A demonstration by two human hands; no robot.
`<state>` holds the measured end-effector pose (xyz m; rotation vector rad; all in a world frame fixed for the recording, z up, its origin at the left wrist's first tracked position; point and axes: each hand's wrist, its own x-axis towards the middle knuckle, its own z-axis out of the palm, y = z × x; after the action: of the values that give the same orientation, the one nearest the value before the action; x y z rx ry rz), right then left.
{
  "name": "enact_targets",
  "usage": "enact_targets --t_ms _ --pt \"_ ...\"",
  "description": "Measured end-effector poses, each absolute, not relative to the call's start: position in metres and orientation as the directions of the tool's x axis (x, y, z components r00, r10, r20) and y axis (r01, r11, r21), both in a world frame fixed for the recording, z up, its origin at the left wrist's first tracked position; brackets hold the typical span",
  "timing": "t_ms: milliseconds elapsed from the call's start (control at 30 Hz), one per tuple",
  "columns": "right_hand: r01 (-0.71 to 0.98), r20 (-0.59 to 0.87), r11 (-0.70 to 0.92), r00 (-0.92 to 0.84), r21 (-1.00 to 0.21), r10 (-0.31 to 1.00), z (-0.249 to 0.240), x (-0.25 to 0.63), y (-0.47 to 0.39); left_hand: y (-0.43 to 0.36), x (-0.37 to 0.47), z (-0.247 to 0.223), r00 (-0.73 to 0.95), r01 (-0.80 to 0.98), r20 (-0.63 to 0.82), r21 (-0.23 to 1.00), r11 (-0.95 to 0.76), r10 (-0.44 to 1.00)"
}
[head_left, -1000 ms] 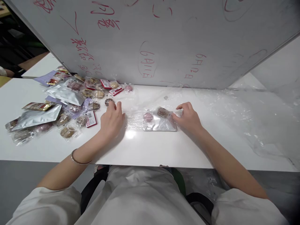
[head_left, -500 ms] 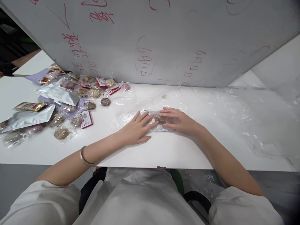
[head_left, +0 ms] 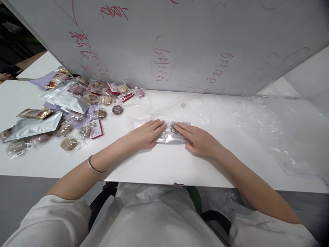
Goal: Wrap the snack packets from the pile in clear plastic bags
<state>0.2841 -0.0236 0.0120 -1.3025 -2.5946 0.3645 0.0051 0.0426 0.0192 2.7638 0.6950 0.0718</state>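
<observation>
In front of me a silver foil pouch (head_left: 168, 139) lies on the white table, with clear plastic around it. On the pouch rests a brown, cookie-like round piece in clear wrap (head_left: 172, 127), partly covered by fingers. My left hand (head_left: 149, 133) lies palm down over the pouch's left end, its fingers stretched out and close together. From the right, my right hand (head_left: 200, 139) presses its extended fingertips onto the wrapped piece, thumb near the pouch's lower edge. Neither hand is wrapped around anything.
At the left is a pile of wrapped cookies (head_left: 69, 143), silver pouches (head_left: 38, 127), gold packets and red-edged labels (head_left: 96, 129). A whiteboard (head_left: 190, 41) with red writing stands along the back. Clear plastic sheeting (head_left: 288, 137) spreads over the right side.
My left hand has drawn back leftward and its spread fingers have come together. My right hand's fingers now lie flatter on the wrapped piece, baring more of the silver pouch. The view shifted slightly.
</observation>
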Motion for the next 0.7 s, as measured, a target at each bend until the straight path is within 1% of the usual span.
enact_targets --t_ms 67,167,267,333,400,433,500,567,633,700 --pt "0.753 0.08 0.563 -0.573 -0.34 0.815 0.015 0.285 -0.023 0.049 -0.004 0.025 0.886 0.443 -0.046 0.38 -0.812 0.462" --pt "0.749 0.038 0.489 -0.531 -0.446 0.847 0.027 0.291 -0.023 0.055 -0.013 0.035 0.875 0.428 -0.041 0.531 -0.731 0.482" --pt "0.754 -0.067 0.317 -0.43 -0.575 0.9 0.038 0.302 -0.022 0.054 -0.015 0.044 0.816 0.463 -0.068 0.673 -0.577 0.575" --pt "0.736 -0.172 0.158 -0.352 -0.658 0.92 0.039 0.307 -0.019 0.053 -0.013 0.046 0.753 0.528 -0.145 0.714 -0.459 0.641" --pt "0.684 -0.302 -0.024 -0.29 -0.729 0.908 0.036 0.307 -0.013 0.052 -0.01 0.045 0.694 0.593 -0.229 0.719 -0.362 0.682" --pt "0.657 -0.368 -0.114 -0.262 -0.745 0.892 0.034 0.306 -0.011 0.052 -0.008 0.043 0.668 0.619 -0.261 0.715 -0.325 0.697" --pt "0.638 -0.473 -0.245 -0.213 -0.73 0.855 0.03 0.304 -0.006 0.052 -0.007 0.039 0.633 0.652 -0.285 0.697 -0.299 0.72" --pt "0.692 -0.493 -0.256 -0.165 -0.675 0.854 0.029 0.306 -0.003 0.054 -0.009 0.036 0.635 0.662 -0.227 0.653 -0.368 0.739" --pt "0.764 -0.453 -0.189 -0.148 -0.617 0.879 0.031 0.313 -0.001 0.055 -0.013 0.034 0.644 0.669 -0.134 0.575 -0.47 0.753" --pt "0.823 -0.43 -0.134 -0.143 -0.553 0.892 0.033 0.324 -0.002 0.055 -0.018 0.034 0.662 0.681 -0.093 0.49 -0.544 0.744"
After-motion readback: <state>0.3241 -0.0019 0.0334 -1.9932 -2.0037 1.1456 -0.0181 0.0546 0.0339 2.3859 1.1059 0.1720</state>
